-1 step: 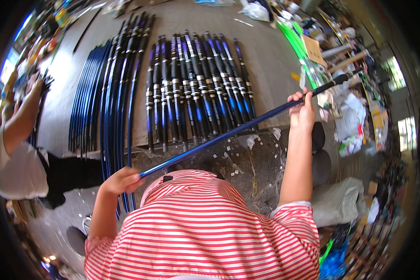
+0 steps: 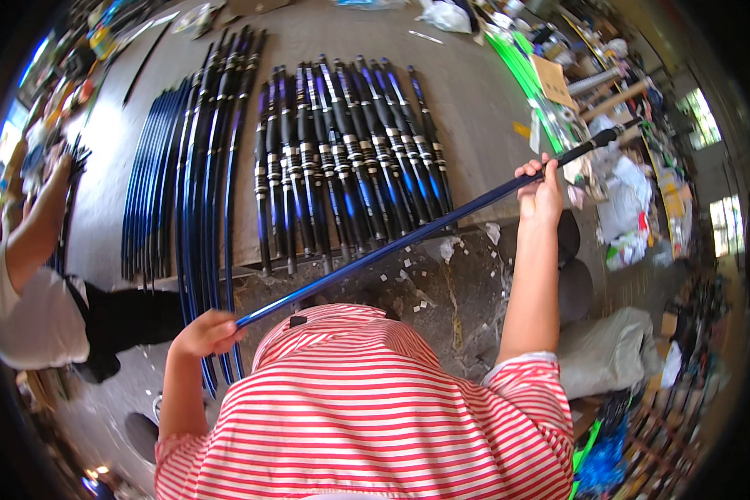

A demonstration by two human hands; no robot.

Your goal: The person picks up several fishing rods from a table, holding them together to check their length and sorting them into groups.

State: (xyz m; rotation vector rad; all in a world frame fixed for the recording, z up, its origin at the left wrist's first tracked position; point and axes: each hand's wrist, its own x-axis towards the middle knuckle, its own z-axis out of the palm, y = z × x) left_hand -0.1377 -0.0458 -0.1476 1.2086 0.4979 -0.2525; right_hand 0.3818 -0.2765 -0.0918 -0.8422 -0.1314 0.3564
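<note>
A blue fishing rod (image 2: 375, 254) with a black upper end slants across in front of my body, rising from lower left to upper right. My left hand (image 2: 207, 333) is closed at its lower end, and the fingers hide the tip. Farther up, below the black part, my right hand (image 2: 539, 190) wraps its fingers round the shaft. Beyond the rod, a row of black and blue fishing rods (image 2: 358, 150) with silver rings lies on the table (image 2: 492, 100). To their left lie longer blue rods (image 2: 193, 192) overhanging the near edge, and thin blue rod sections (image 2: 147, 192).
At the left, another person (image 2: 37, 312) in a white top has a hand near a bunch of dark rods (image 2: 77, 162). Green strips (image 2: 512, 62) and a cardboard piece (image 2: 552, 79) lie at the table's right. A pale sack (image 2: 612, 354) sits on the floor at right.
My left hand has shifted slightly to the left, with the rod's lower end at its fingers. The right hand keeps nearly the same place on the rod.
</note>
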